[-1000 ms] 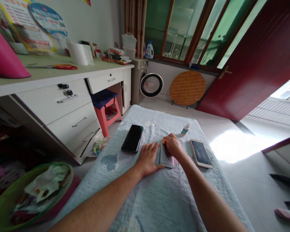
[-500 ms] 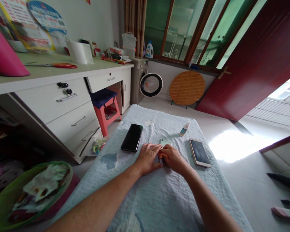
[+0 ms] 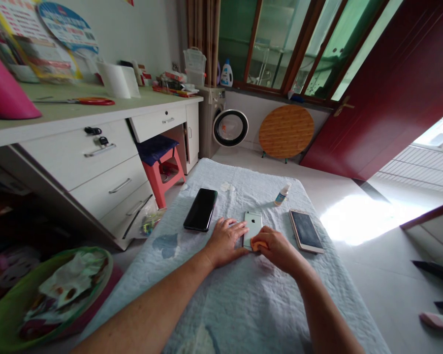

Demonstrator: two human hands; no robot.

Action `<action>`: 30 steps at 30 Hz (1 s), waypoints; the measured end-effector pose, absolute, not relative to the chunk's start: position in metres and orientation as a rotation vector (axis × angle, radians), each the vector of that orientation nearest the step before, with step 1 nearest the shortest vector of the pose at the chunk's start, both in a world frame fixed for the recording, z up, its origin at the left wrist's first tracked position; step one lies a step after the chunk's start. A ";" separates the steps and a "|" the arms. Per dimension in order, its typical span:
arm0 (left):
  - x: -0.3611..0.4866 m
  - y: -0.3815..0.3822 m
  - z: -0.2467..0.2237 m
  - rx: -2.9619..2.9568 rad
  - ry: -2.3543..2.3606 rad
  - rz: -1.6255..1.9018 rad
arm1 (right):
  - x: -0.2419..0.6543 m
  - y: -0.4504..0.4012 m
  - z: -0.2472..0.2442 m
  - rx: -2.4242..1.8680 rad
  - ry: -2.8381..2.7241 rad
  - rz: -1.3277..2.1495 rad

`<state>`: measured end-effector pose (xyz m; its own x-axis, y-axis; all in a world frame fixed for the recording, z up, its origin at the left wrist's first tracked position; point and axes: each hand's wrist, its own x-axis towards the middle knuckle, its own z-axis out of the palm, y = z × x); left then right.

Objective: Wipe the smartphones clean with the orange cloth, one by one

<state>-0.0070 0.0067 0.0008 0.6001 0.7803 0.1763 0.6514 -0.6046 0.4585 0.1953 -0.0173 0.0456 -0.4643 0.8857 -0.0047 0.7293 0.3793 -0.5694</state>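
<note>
A silver smartphone (image 3: 253,227) lies back side up on the blue cloth cover (image 3: 239,305), its apple logo showing. Against its left edge rests my left hand (image 3: 226,241), fingers spread and holding it in place. My right hand (image 3: 276,250) is closed on an orange cloth (image 3: 259,244), pressed to the lower right part of the phone's back. To the left lies a black smartphone (image 3: 201,210), screen up. On the right is a gold-and-white smartphone (image 3: 305,231), also screen up. A small spray bottle (image 3: 282,195) stands behind it.
At the left is a desk with drawers (image 3: 74,152), with a red stool (image 3: 162,162) under it. A green-rimmed bin (image 3: 109,275) holding crumpled waste stands at the lower left. Beyond are a washing machine (image 3: 211,115) with its door open and a round wooden tabletop (image 3: 286,130).
My right hand has slid right and slightly down with the orange cloth, uncovering more of the silver smartphone's back. My left hand stays almost where it was.
</note>
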 end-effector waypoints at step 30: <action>-0.004 0.009 0.000 2.461 1.201 0.543 | 0.162 -0.036 0.050 -1.440 -2.564 0.567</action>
<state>-0.0039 0.0091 0.0002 0.5674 0.8023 0.1852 0.6689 -0.5803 0.4646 0.1617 -0.0357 0.0500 -0.5291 0.8467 -0.0560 0.7914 0.4685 -0.3927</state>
